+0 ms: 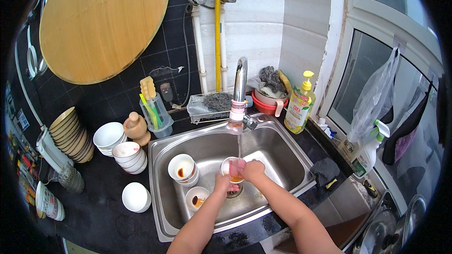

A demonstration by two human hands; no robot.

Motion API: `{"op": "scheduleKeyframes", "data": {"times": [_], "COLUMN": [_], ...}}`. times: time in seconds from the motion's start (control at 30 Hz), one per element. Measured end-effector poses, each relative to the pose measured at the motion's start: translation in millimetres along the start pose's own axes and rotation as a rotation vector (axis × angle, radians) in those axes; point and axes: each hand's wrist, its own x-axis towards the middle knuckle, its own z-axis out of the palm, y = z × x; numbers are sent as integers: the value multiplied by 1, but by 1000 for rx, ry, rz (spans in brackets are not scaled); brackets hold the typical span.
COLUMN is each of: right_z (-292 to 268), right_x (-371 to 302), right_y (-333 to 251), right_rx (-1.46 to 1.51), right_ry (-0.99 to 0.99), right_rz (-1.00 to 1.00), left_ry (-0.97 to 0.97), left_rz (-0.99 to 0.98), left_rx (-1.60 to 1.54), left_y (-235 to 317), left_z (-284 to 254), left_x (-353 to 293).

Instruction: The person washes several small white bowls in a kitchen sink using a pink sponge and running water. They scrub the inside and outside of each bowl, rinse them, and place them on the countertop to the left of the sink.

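A small white bowl (pixel 226 163) with orange residue inside is held tilted in the sink (pixel 207 159), beneath the running faucet (pixel 239 89). My left hand (pixel 224 184) grips the bowl from its near left side, fingers partly under it. From the right, my right hand (pixel 251 170) has its fingers over the rim and inside the bowl, closed against it; some fingertips are hard to make out. Left of my hands in the basin, a stack of white bowls (pixel 181 165) has dark sauce in the top one. Another stained bowl (pixel 195 193) sits nearer.
Left on the black counter are a single white bowl (pixel 136 197), white bowl stacks (pixel 130 156), tan stacked bowls (pixel 75 136) and a wooden mortar (pixel 136 128). A dish soap bottle (pixel 299 106) stands behind the sink's right corner, with a spray bottle (pixel 369 153) farther right.
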Motion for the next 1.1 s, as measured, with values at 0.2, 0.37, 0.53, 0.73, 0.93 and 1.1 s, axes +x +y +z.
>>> {"op": "scheduleKeyframes", "data": {"times": [0.2, 0.37, 0.53, 0.73, 0.93, 1.1], "right_z": [-1, 3, -7, -2, -10, 5], "right_x": [-7, -5, -20, -26, -25, 2], "right_y": [-6, -7, -8, -4, -9, 12], "right_rx": [289, 623, 381, 66, 336, 884], "right_ry": [451, 232, -22, 201, -148, -206], "right_rz": [-330, -587, -639, -752, -492, -404], "left_ry": [-202, -178, -41, -26, -97, -165], "left_rz": [-105, -90, -47, -58, -36, -84], "left_rx": [73, -44, -89, 122, 154, 170], "left_y": [-6, -6, -13, -8, 6, -1], "left_z": [1, -7, -17, -15, -6, -12], "left_x": [3, 8, 15, 11, -4, 15]}}
